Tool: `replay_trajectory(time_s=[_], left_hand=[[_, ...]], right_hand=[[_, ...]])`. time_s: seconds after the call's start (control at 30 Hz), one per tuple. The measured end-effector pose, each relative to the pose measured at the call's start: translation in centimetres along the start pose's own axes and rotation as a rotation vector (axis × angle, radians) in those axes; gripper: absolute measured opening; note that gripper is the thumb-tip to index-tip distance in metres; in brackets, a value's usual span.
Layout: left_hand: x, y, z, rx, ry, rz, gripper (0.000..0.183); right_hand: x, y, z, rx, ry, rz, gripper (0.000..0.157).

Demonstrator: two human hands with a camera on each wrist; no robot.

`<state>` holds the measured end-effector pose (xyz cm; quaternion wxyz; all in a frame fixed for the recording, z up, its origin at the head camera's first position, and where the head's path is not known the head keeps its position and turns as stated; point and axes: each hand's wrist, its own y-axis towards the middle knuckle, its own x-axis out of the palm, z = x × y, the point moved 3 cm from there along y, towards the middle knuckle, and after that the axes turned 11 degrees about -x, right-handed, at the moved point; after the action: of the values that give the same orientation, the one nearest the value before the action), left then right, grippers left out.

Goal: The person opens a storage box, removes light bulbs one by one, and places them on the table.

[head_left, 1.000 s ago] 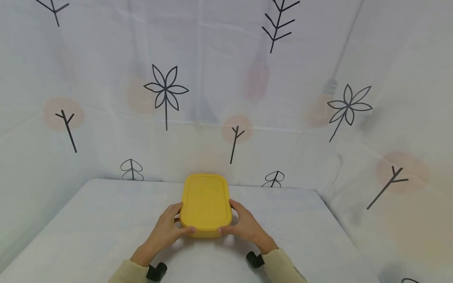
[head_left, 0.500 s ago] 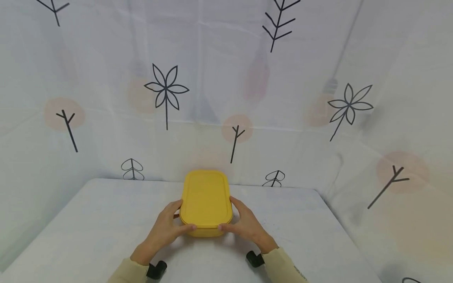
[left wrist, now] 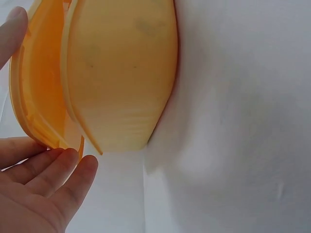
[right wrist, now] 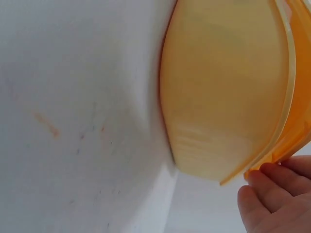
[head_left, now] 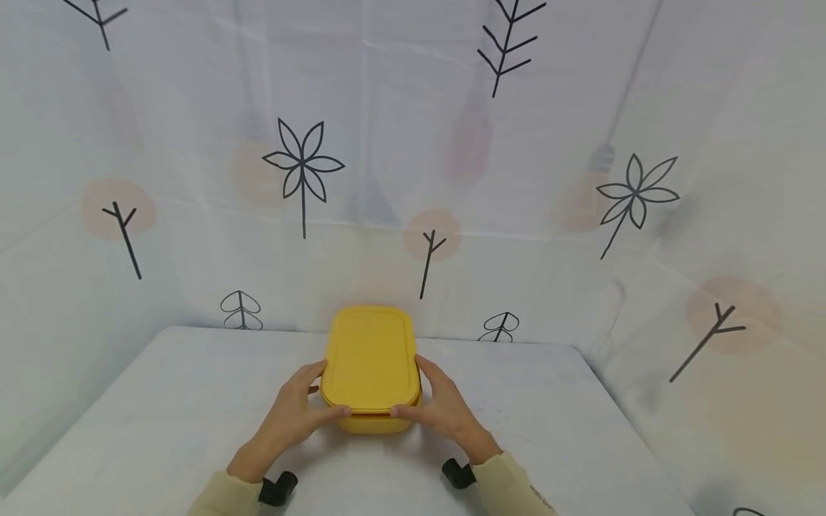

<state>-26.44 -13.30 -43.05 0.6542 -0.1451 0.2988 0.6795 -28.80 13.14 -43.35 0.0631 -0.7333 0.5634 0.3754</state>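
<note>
A yellow rectangular lid [head_left: 371, 355] with rounded corners is raised off the rim of a yellow food container [head_left: 374, 426], which sits on the table. My left hand [head_left: 289, 412] grips the lid's left side, its thumb at the near edge. On the opposite side my right hand [head_left: 445, 407] holds it the same way. In the left wrist view, a gap separates the lid [left wrist: 41, 73] from the container [left wrist: 121, 73], and the lid's orange underside shows. The right wrist view also shows the container's wall [right wrist: 223, 92] below the lifted lid [right wrist: 300, 114]. The container's inside is hidden.
A white-covered table [head_left: 206, 401] bears the container near its back edge. Behind it hangs a pale cloth [head_left: 387, 143] printed with plants. Small marks [right wrist: 46, 125] dot the table cover in the right wrist view.
Both hands have lifted the lid off the container and shifted it slightly left and away. A gap has opened at the near rim. The container stays on the table.
</note>
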Motion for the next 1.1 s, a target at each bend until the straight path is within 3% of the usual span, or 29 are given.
replay_trajectory(time_s=[0.57,0.9,1.1], left_hand=[[-2.5,-0.1,-1.4,-0.026,0.017,0.001,0.101],[-4.9,-0.6,-2.5,0.015,0.017,0.032,0.095],[-6.2,-0.9,-3.2,-0.012,0.028,0.04,0.094]], right_hand=[[1.7,1.6,-2.4,-0.089,0.069,0.002,0.099],[3.5,2.5,-4.1,-0.16,0.103,-0.002,0.094],[4.7,2.9,-4.9,-0.121,0.104,-0.004,0.099]])
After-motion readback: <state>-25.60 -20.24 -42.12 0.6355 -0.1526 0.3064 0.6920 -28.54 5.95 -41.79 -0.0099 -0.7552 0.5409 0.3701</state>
